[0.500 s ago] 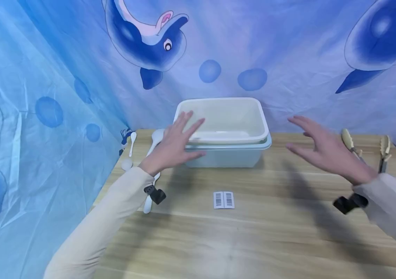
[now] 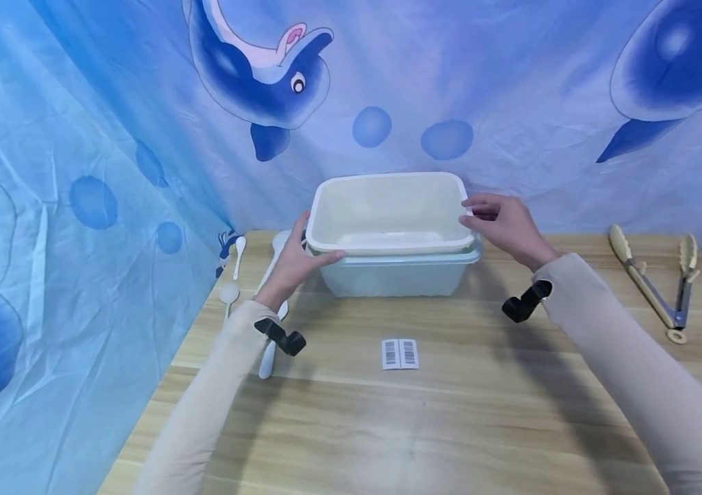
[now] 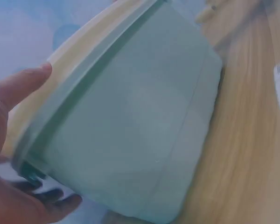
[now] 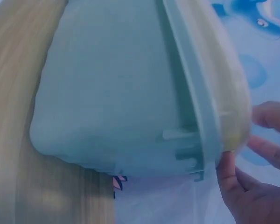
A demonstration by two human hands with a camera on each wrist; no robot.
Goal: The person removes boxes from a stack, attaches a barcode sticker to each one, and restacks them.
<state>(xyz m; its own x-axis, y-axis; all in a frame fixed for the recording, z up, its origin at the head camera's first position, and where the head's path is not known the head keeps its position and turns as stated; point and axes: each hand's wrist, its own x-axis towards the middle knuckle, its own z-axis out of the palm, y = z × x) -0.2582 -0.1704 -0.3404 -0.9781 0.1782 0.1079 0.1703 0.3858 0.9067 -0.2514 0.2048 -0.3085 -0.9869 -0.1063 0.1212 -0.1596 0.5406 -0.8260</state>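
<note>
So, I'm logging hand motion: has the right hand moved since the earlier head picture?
Yes: in the head view, the right hand has moved left, from clear of the white tub to its right rim.

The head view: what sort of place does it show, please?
Probably a work corner set up for recording: a wood-grained table stands before blue sheeting printed with sea animals, and serving tongs lie on the table.

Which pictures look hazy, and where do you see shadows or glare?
Head view: fairly crisp, with pale glare on the near tabletop and a soft shadow beside the right arm. Left wrist view: hazy, the green tub soft-edged. Right wrist view: hazy too, the white tub looking yellowish.
</note>
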